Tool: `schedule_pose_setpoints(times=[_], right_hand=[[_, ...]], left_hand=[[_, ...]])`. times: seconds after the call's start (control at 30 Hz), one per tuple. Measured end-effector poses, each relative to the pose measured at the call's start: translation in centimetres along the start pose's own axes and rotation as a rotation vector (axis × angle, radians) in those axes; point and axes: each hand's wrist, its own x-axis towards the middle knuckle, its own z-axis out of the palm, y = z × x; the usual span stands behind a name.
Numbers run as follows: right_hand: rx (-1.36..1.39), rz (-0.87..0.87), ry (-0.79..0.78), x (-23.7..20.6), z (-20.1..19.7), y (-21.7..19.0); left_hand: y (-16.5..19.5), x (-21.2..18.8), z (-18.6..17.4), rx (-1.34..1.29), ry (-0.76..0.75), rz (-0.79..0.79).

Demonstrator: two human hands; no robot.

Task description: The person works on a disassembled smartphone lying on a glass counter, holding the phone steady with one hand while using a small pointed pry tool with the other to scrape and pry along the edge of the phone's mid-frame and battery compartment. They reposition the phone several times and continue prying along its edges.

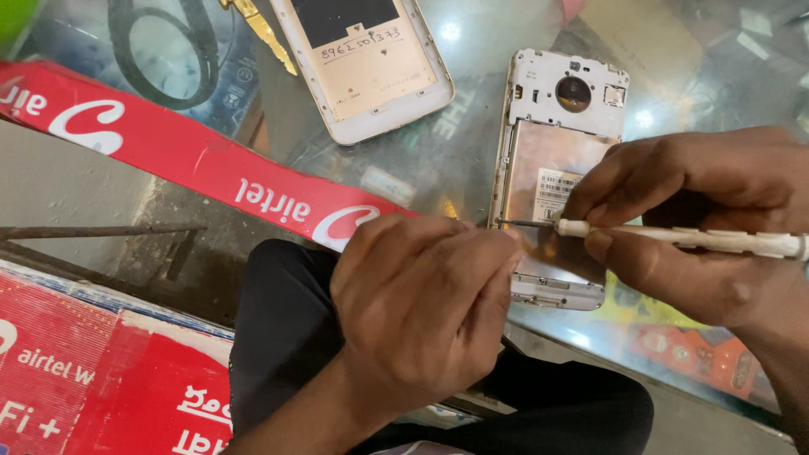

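Two bare hands are in view: one left hand [421, 312] and one right hand [699, 219]. There is one white-handled screwdriver [674, 238]. One opened phone body [560, 177] lies on the glass counter [472, 126], and one detached back cover [371, 59] lies apart from it. One red banner strip [185, 156] runs along the counter edge, and one red box [101, 379] sits below. One dark cable loop [164, 50] appears under the glass, though glare makes it hard to tell. One gold-coloured tool tip [261, 29] shows at the top.

Right hand [699, 219] holds white screwdriver [674, 238], tip at opened phone [556, 181] edge; left hand [421, 303] steadies phone.
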Motion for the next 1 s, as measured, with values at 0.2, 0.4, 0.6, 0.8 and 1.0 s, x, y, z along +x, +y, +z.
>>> schedule_pose_setpoints(times=[0.2, 0.4, 0.6, 0.8, 1.0], right_hand=[[-0.023, 0.021, -0.016, -0.1, 0.0, 0.2], [0.005, -0.014, 0.047, 0.2, 0.7, 0.1], [-0.170, -0.194, 0.041, 0.1, 1.0, 0.5], [-0.207, -0.229, 0.015, 0.9, 0.9, 0.8], [-0.137, -0.190, -0.024, 1.7, 1.4, -0.5]], left_hand=[[0.7, 2.2, -1.3, -0.040, -0.057, -0.161], [0.7, 1.6, -1.3, 0.084, -0.004, -0.234], [0.3, 0.8, -0.7, 0.038, 0.012, -0.162], [0.3, 0.9, -0.9, 0.064, 0.001, -0.168], [0.0, 1.3, -1.3, 0.104, -0.059, -0.183]])
